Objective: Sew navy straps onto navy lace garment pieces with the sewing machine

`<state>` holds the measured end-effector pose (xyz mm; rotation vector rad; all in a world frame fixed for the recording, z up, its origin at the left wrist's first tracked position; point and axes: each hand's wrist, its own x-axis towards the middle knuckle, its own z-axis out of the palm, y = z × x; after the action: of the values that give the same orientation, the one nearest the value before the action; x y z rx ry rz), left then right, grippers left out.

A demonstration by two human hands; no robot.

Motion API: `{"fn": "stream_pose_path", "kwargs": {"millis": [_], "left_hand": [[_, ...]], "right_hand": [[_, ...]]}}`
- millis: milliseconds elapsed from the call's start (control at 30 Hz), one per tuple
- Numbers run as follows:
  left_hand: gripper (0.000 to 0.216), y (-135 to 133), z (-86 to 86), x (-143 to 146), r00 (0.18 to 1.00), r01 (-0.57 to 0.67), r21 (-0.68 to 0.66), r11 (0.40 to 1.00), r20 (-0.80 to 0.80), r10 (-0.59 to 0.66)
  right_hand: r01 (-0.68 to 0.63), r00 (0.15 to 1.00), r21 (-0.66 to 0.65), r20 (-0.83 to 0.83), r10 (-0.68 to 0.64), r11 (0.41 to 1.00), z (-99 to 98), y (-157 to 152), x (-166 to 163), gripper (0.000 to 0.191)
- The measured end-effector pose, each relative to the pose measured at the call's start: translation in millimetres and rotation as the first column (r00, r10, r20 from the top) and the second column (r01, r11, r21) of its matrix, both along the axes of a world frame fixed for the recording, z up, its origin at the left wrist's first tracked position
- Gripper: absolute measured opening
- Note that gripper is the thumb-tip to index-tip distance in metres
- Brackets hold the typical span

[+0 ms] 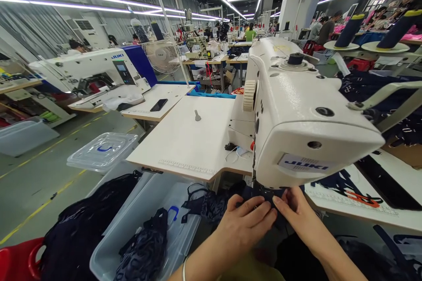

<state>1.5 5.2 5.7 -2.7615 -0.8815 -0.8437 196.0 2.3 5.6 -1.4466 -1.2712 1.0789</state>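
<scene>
A white JUKI sewing machine (296, 114) stands on a pale worktable (184, 140). Under its head lies a piece of dark navy lace fabric (211, 204). My left hand (245, 221) rests flat on that fabric with fingers pointing right, pressing it down just below the needle area. My right hand (296, 213) meets it fingertip to fingertip from the right, pinching the same fabric. The needle itself is hidden behind the machine head and my fingers.
A clear plastic bin (148, 228) with dark fabric pieces sits at lower left, beside a red bin (20, 259) and a bin lid (102, 151). A phone (158, 105) lies on a second table. Thread cones (349, 30) stand at right. Other people work in the background.
</scene>
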Motion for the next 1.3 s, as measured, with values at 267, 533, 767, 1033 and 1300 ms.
{"fn": "stream_pose_path", "kwargs": {"millis": [267, 533, 767, 1033, 1300], "left_hand": [[0.026, -4, 0.6, 9, 0.988, -0.145, 0.102, 0.984, -0.038, 0.150], [0.040, -1, 1.2, 18, 0.972, -0.226, 0.085, 0.970, -0.052, 0.230], [0.037, 0, -1.8, 22, 0.970, -0.240, 0.104, 0.965, -0.019, 0.243], [0.037, 0, -4.4, 25, 0.969, -0.247, 0.108, 0.963, 0.031, 0.245], [0.041, 0, -13.3, 30, 0.956, -0.295, 0.123, 0.948, 0.030, 0.293]], "right_hand": [[0.047, 0.966, 0.079, 0.251, -0.065, 0.996, 1.6, 28, 9, 0.023], [0.038, 0.921, 0.253, 0.366, -0.132, 0.967, 2.8, 52, 8, 0.025], [0.006, 0.879, 0.319, 0.450, -0.157, 0.948, -10.2, 61, 15, 0.021], [0.002, 0.874, 0.323, 0.460, -0.159, 0.946, -19.3, 62, 19, 0.021], [-0.024, 0.861, 0.368, 0.481, -0.168, 0.929, -14.1, 63, 12, 0.023]]}}
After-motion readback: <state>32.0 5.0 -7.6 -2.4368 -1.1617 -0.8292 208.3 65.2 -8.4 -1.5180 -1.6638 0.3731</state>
